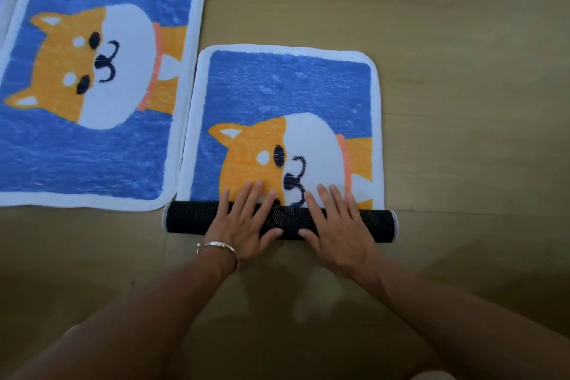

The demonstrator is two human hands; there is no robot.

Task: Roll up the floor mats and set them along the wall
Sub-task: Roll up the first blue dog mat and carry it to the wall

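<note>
Two bare forearms [138, 318] reach in from the bottom edge over the wooden floor [447, 40]. A blue dog-print mat [92, 77] lies flat at the left, just beside the part-rolled mat [290, 92], whose black-backed roll [376, 222] lies at its near end. The left hand [246, 219] and right hand [336, 225] press on the roll side by side, fingers straight and spread. A silver bracelet [219, 246] circles the left wrist.
</note>
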